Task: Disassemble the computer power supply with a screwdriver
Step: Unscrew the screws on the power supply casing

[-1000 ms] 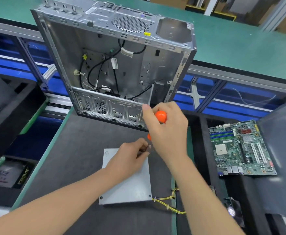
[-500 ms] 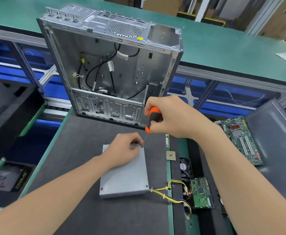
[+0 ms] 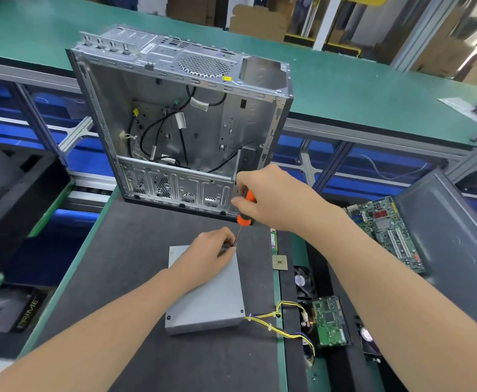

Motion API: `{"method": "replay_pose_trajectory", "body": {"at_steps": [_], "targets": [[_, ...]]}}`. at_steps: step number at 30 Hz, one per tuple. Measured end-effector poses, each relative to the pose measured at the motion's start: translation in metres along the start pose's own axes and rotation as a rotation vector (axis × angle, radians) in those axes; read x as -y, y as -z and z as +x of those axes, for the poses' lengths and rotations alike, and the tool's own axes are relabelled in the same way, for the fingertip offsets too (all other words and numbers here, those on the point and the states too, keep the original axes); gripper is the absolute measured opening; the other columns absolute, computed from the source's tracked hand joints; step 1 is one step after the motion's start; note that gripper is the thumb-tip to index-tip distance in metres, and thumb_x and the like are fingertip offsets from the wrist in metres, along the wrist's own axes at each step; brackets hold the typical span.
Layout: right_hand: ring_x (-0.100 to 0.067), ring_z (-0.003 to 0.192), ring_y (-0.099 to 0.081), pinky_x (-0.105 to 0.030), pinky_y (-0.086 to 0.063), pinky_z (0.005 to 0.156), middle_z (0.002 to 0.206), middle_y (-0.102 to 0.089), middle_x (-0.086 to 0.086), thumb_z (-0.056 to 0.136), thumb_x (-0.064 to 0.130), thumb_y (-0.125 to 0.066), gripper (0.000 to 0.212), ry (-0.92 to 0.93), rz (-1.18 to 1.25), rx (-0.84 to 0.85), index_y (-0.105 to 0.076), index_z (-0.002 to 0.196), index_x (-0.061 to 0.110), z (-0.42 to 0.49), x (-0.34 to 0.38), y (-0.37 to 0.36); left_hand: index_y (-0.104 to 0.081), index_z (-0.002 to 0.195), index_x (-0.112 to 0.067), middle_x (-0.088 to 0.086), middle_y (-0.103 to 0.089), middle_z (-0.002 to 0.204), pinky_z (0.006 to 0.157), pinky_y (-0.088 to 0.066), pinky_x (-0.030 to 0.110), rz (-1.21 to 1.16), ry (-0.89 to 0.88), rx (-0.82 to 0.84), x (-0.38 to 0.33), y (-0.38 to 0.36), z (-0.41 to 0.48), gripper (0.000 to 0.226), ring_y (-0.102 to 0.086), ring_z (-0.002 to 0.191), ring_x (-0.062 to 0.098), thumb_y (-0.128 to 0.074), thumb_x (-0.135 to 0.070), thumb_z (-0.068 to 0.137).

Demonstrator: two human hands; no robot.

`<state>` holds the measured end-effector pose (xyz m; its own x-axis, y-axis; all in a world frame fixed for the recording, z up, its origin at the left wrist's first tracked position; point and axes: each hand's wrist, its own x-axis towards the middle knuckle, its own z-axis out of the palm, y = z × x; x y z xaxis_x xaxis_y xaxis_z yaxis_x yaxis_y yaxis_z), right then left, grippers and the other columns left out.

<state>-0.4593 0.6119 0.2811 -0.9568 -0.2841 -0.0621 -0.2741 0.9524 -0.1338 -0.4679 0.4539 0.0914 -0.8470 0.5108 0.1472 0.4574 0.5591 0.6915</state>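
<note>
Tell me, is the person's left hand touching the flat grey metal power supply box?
Touching. The head view shows the left hand resting on the far corner of the grey metal power supply box.

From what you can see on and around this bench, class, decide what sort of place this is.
Probably an electronics dismantling or recycling line: a gutted computer case stands on the bench, a loose motherboard and fan lie to its right, and a long green worktable runs behind.

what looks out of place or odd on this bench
A loose processor chip lies on the green rim right of the mat, apart from any board. The power supply's yellow wires trail over that rim into the parts tray.
</note>
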Motion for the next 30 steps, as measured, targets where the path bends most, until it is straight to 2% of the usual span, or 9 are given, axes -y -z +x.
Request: {"method": "replay_pose_trajectory", "body": {"at_steps": [3, 7, 9, 11, 14, 20, 25, 28, 30], "targets": [[-0.016, 0.083, -0.058, -0.047, -0.058, 0.075, 0.083, -0.057, 0.01, 0.097, 0.024, -0.063, 0.005, 0.111, 0.063, 0.05, -0.061, 0.099, 0.02, -0.001, -0.003, 0.006, -0.059, 0.097, -0.016, -0.008, -0.067, 0.092, 0.083, -0.051, 0.03, 0.004, -0.009, -0.008, 0.001, 0.001, 0.001, 0.005, -0.065, 0.091, 0.007, -0.064, -0.019, 0.097], [-0.01, 0.085, -0.06, -0.043, -0.056, 0.076, 0.09, -0.065, 0.008, 0.083, 0.008, -0.07, 0.029, 0.182, 0.082, 0.162, -0.062, 0.107, 0.023, -0.002, -0.004, 0.016, -0.058, 0.097, -0.018, -0.006, -0.067, 0.093, 0.086, -0.052, 0.035, 0.005, 0.006, 0.009, 0.002, 0.001, 0.001, 0.004, -0.065, 0.091, 0.011, -0.062, -0.018, 0.096], [-0.015, 0.09, -0.062, -0.042, -0.056, 0.076, 0.09, -0.068, 0.005, 0.083, 0.011, -0.07, 0.027, 0.198, 0.101, 0.169, -0.062, 0.107, 0.022, -0.004, -0.002, 0.015, -0.057, 0.098, -0.016, -0.005, -0.067, 0.095, 0.088, -0.052, 0.036, 0.0, 0.015, 0.02, 0.002, 0.0, 0.0, 0.004, -0.066, 0.093, 0.013, -0.061, -0.018, 0.097], [-0.023, 0.087, -0.059, -0.043, -0.054, 0.069, 0.087, -0.06, 0.001, 0.091, 0.032, -0.068, 0.021, 0.128, 0.01, 0.078, -0.057, 0.102, 0.017, -0.003, 0.001, 0.009, -0.057, 0.098, -0.016, -0.005, -0.067, 0.096, 0.088, -0.052, 0.037, 0.001, 0.024, 0.027, 0.002, 0.0, 0.0, 0.004, -0.065, 0.094, 0.013, -0.061, -0.018, 0.097], [-0.023, 0.067, -0.048, -0.034, -0.04, 0.052, 0.079, -0.042, -0.002, 0.101, 0.055, -0.054, 0.044, -0.057, -0.185, -0.019, -0.049, 0.093, 0.013, 0.001, 0.007, 0.001, -0.057, 0.098, -0.017, -0.006, -0.066, 0.095, 0.086, -0.051, 0.035, 0.013, 0.031, 0.032, 0.001, -0.001, 0.001, 0.003, -0.064, 0.092, 0.012, -0.059, -0.019, 0.098], [-0.024, 0.088, -0.062, -0.046, -0.059, 0.076, 0.095, -0.059, 0.0, 0.094, 0.025, -0.067, 0.009, 0.062, 0.025, 0.038, -0.06, 0.097, 0.02, 0.003, 0.003, 0.002, -0.058, 0.098, -0.016, -0.004, -0.067, 0.094, 0.085, -0.051, 0.037, 0.017, 0.038, 0.03, -0.001, 0.0, 0.001, 0.003, -0.064, 0.091, 0.016, -0.059, -0.018, 0.096], [-0.001, 0.079, -0.059, -0.03, -0.051, 0.066, 0.082, -0.067, 0.01, 0.08, 0.005, -0.074, 0.03, 0.155, 0.112, 0.143, -0.066, 0.101, 0.025, 0.001, 0.003, 0.012, -0.055, 0.098, -0.019, -0.005, -0.067, 0.097, 0.087, -0.051, 0.039, 0.016, 0.07, 0.043, -0.002, 0.0, 0.0, 0.004, -0.064, 0.095, 0.015, -0.058, -0.02, 0.096], [-0.01, 0.082, -0.059, -0.038, -0.055, 0.069, 0.081, -0.061, 0.008, 0.081, 0.01, -0.07, 0.022, 0.166, 0.079, 0.119, -0.063, 0.098, 0.022, 0.0, 0.004, 0.009, -0.054, 0.097, -0.02, -0.005, -0.067, 0.097, 0.086, -0.051, 0.039, 0.02, 0.081, 0.046, -0.003, 0.0, 0.0, 0.004, -0.064, 0.096, 0.016, -0.058, -0.022, 0.097], [-0.024, 0.084, -0.059, -0.04, -0.053, 0.064, 0.083, -0.054, 0.003, 0.089, 0.027, -0.068, 0.014, 0.091, -0.032, 0.042, -0.057, 0.092, 0.019, 0.001, 0.006, 0.004, -0.052, 0.097, -0.021, -0.006, -0.066, 0.097, 0.086, -0.05, 0.038, 0.028, 0.085, 0.049, -0.004, 0.0, -0.001, 0.006, -0.064, 0.096, 0.017, -0.058, -0.023, 0.098]]}}
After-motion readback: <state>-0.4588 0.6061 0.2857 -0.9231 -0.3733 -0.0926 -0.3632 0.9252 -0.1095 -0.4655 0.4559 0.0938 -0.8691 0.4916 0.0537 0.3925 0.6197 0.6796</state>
